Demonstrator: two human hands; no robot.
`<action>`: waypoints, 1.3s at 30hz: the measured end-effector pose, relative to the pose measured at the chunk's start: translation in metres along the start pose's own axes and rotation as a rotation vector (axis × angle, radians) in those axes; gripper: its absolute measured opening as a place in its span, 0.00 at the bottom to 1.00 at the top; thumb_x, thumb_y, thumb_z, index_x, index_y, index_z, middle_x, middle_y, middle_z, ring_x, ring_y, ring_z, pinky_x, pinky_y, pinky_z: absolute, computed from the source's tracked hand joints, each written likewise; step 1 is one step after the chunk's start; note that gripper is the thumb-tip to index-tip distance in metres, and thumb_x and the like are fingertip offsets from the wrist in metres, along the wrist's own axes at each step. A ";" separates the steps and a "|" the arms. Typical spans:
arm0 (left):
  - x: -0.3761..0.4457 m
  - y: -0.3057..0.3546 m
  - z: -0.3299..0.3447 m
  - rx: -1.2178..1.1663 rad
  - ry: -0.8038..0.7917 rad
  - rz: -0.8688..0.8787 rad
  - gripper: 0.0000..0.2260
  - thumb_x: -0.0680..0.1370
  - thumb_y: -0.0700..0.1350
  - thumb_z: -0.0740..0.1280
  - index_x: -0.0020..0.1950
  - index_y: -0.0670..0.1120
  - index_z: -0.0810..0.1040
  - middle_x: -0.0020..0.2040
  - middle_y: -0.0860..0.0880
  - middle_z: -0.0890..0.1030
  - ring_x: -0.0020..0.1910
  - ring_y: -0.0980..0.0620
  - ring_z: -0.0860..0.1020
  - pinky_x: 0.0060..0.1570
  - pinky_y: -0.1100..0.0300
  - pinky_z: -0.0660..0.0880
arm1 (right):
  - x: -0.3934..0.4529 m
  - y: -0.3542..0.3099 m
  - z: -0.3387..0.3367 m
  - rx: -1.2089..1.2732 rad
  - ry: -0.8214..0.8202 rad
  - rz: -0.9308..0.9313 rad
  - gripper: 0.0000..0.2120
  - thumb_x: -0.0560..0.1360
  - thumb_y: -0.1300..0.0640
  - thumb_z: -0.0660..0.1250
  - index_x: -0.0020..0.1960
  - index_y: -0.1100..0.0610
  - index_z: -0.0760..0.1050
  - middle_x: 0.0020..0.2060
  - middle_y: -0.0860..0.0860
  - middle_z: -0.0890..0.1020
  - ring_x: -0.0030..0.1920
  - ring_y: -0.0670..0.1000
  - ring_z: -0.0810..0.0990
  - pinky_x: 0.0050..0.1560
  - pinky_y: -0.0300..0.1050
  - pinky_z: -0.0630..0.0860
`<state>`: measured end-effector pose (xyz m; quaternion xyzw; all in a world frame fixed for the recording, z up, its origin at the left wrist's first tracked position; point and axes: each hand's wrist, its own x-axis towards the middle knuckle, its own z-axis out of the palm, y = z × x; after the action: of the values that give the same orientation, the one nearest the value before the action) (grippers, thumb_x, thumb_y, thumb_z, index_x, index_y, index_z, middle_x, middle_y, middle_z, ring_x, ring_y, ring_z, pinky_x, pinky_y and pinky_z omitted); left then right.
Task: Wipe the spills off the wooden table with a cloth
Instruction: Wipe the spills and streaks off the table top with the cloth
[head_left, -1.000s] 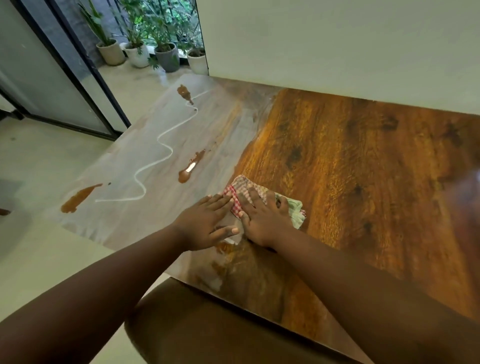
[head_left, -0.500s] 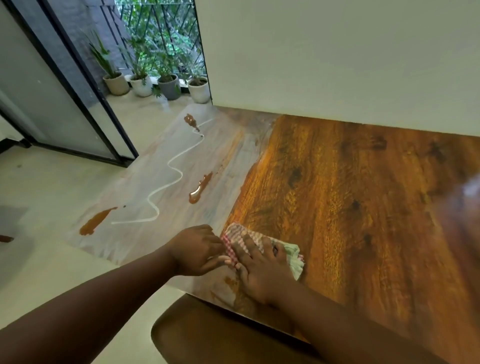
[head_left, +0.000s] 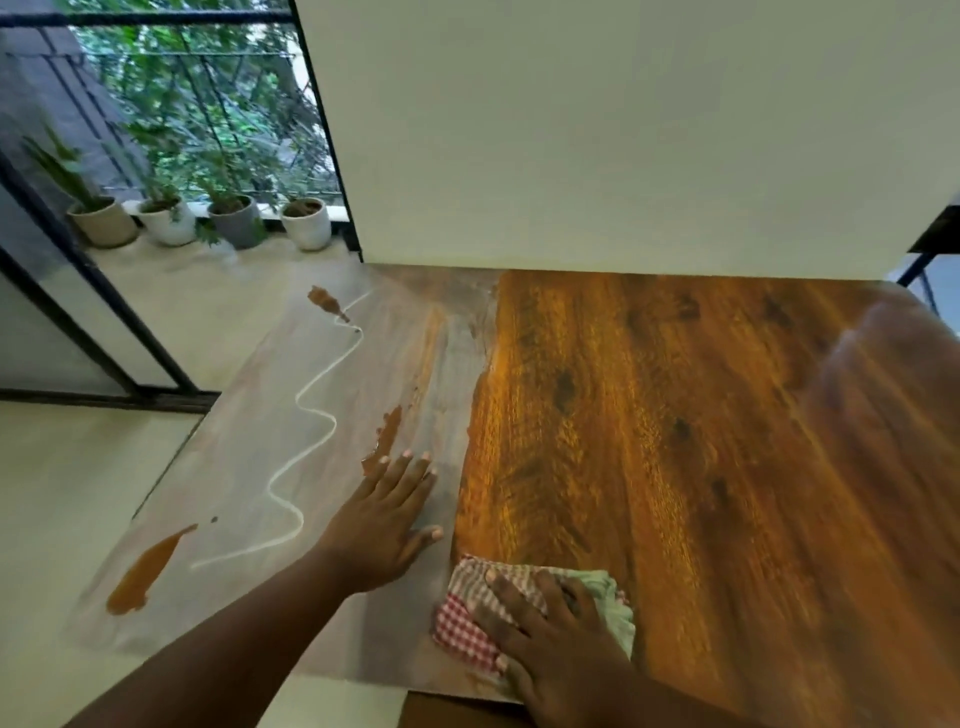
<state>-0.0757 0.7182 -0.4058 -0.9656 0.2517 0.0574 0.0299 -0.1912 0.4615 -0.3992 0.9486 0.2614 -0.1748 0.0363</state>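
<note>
- The cloth (head_left: 524, 613) is checked red and white, with a pale green part at its right end. It lies bunched up on the wooden table (head_left: 701, 441), near the front edge, at about 6 o'clock in the picture.
- The right hand (head_left: 550, 644) lies flat on top of the cloth. Its fingers are spread and press down; they do not pinch it.
- The left hand (head_left: 387, 525) rests flat on the table just to the cloth's 10 o'clock. Its fingers are straight and a bit apart, and it holds nothing.
- Its fingertips reach the near end of a brown spill (head_left: 387, 431).
- A second brown spill (head_left: 143, 571) sits at 8 o'clock by the left edge. A third one (head_left: 324, 301) sits at 11 o'clock, far back.
- A thin white wavy line (head_left: 311, 447) runs between those two spills.
- From 12 to 3 o'clock the table is bare shiny wood.
- A white wall (head_left: 597, 130) meets the table's far edge.
- Plant pots (head_left: 236, 221) stand on the floor at 10 o'clock.
</note>
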 end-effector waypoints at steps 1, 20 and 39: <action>0.002 -0.006 0.000 -0.001 0.013 0.016 0.36 0.75 0.70 0.34 0.77 0.50 0.42 0.77 0.50 0.41 0.74 0.49 0.33 0.71 0.52 0.27 | 0.001 -0.004 0.000 0.011 -0.024 0.019 0.23 0.79 0.40 0.48 0.70 0.38 0.68 0.68 0.45 0.74 0.56 0.56 0.82 0.57 0.56 0.74; 0.041 -0.027 0.010 -0.030 0.025 0.136 0.34 0.76 0.66 0.32 0.76 0.46 0.37 0.77 0.46 0.39 0.73 0.49 0.31 0.68 0.55 0.25 | 0.030 -0.028 -0.007 0.090 0.007 0.079 0.26 0.75 0.38 0.55 0.73 0.38 0.64 0.69 0.46 0.73 0.60 0.56 0.79 0.58 0.56 0.73; 0.056 -0.024 0.015 0.064 -0.057 0.084 0.32 0.80 0.61 0.37 0.77 0.43 0.39 0.78 0.44 0.40 0.73 0.50 0.33 0.71 0.53 0.30 | -0.003 -0.001 0.006 -0.054 -0.007 -0.198 0.23 0.79 0.39 0.50 0.73 0.37 0.62 0.71 0.47 0.70 0.64 0.61 0.76 0.59 0.61 0.72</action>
<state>-0.0166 0.7131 -0.4268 -0.9508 0.2927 0.0779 0.0653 -0.1964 0.4601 -0.4034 0.9160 0.3586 -0.1739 0.0452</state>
